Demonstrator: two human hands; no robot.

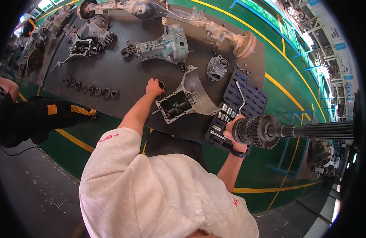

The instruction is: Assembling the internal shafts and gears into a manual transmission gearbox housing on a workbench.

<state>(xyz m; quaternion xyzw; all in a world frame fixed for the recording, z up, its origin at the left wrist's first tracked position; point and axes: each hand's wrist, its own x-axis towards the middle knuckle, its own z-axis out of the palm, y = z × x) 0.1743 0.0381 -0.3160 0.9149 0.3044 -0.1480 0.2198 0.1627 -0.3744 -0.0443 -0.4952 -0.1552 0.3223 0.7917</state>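
From the head view, I see the person's two hands working well apart. The right hand (233, 134) is clamped around the near end of a gear shaft (266, 131), raised over the front edge of the counter (123, 73) with its long splined end pointing away to the right. The left hand (154, 87) curls at a dark ring (162, 85) lying on the counter; I can't tell whether the fingers have closed on it.

To do this well, I'd keep the right grip snug beside the gears, where the weight probably sits, and keep the shaft from tipping. The ring looks best taken by its outer edge, lifted flat and kept clean.

The open housing (202, 99) lies between the hands, just beside the ring, so its flange could catch the left wrist. Under the shaft-holding hand, the socket case (254, 93) lies open with a ratchet (242, 97) across it, which swinging gear teeth might knock. A row of rings and bearings (91, 90) sits to the left; farther back are a gearbox (163, 47), a small casing (217, 67) and a rusty axle (177, 8). A co-worker (28, 119) in dark clothing is off at the left.
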